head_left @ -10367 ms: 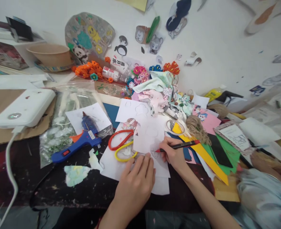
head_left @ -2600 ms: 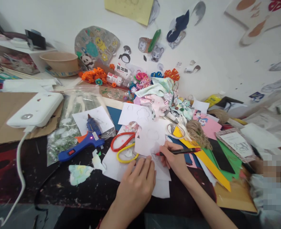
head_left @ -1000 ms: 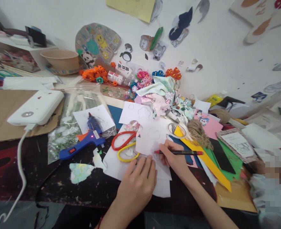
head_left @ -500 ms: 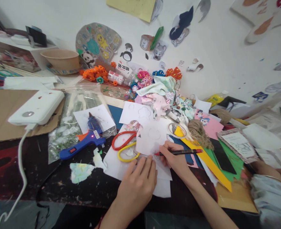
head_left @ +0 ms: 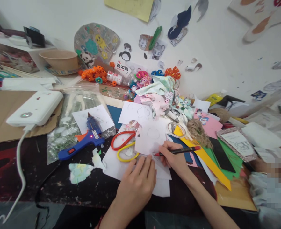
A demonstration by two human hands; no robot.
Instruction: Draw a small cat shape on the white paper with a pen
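My right hand is closed around a black pencil with red ends, its tip pointing down at the white paper. My left hand lies flat on the white sheets, fingers stretched out and holding nothing. Just above the fingers is a small paper piece with a faint round outline. Another sheet behind it bears a cloud-like outline. Scissors with one red and one yellow handle lie beside my left fingertips, their blades largely hidden by paper.
At left are a blue glue gun, a patterned fabric scrap and a white power bank with a cable. Fabric scraps pile up behind. Twine and a yellow strip lie right. Another person's sleeve shows far right.
The pencil's rear end has tilted slightly upward, while its tip stays near the same spot. My left hand keeps its place on the paper. The whole view has shifted slightly.
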